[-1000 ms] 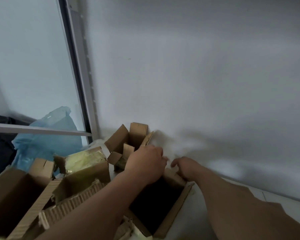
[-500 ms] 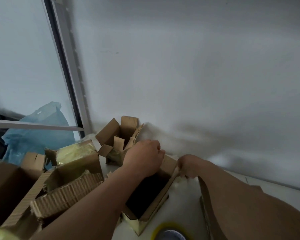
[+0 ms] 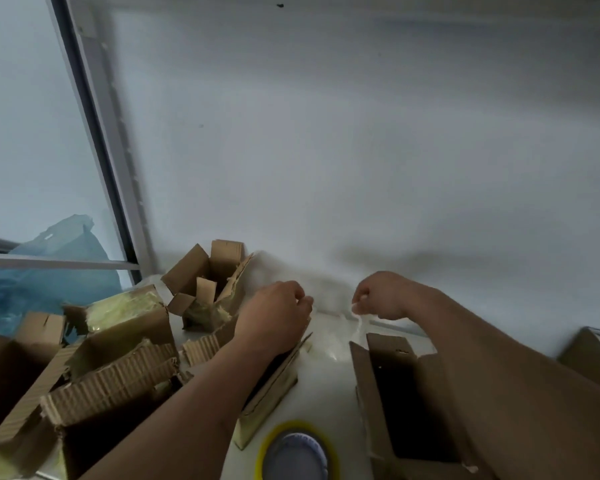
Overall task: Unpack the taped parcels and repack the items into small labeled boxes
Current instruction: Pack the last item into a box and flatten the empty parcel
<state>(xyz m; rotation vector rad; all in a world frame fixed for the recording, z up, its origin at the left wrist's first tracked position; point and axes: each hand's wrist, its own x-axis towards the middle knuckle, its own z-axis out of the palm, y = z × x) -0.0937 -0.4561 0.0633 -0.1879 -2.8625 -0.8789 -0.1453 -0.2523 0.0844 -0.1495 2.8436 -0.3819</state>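
Left hand [image 3: 274, 315] and right hand [image 3: 381, 296]: both raised above the white table [image 3: 321, 386] near the wall, fingers curled. Each pinches an end of something pale and thin, possibly a clear bag or wrapping [image 3: 355, 322]; it is blurred, so identity uncertain. A wisp of it hangs from the right fingers toward the table.

Wall [image 3: 361, 150]: plain white, fills most of the view. Window frame [image 3: 97, 140] runs diagonally at left; blue plastic bag [image 3: 49, 268] sits beyond it.

Torn boxes [image 3: 94, 375]: cluster at lower left, corrugated edges exposed, one with yellowish tape on its top face.

Open box at right [image 3: 406, 403]: directly below the right forearm, flaps up, interior dark, contents not visible.

Box under left wrist [image 3: 274, 386]: narrow, open, dark inside, yellowish tape on its near corner. Left forearm crosses over it.

Small open box [image 3: 208, 282]: against the wall, flaps splayed, just left of the left hand.

Tape roll [image 3: 297, 452]: yellow rim, lying flat at bottom edge, between the two nearer boxes.

Another box corner [image 3: 593, 351]: far right edge, partly cut off.
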